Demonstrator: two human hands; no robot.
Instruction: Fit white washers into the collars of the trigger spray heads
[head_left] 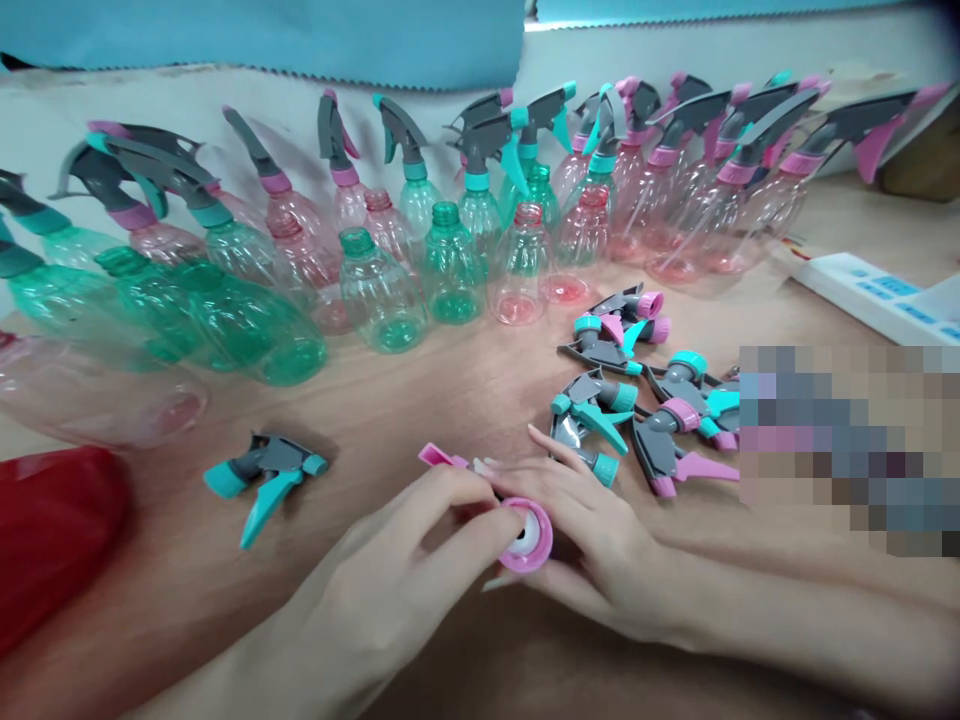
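Between both hands is a spray trigger head [537, 563] with a pink collar, its open underside turned up toward me. My left hand [420, 540] is closed on it, the thumb pressing at the white insert inside the collar. Around the other side, my right hand [577, 530] grips the same head, thumb below the collar and fingers over the body, most of which is hidden. A pink trigger tip sticks out past the left fingers. Left of my hands lies a loose teal-and-grey spray head [270, 470].
Several loose spray heads [592, 420] lie right of centre. Behind stand clear bottles, some uncapped like the green one [453, 265], others fitted with triggers [480, 150]. A red bag-like object [60, 530] is at left, a white power-strip-like box [877, 295] at right.
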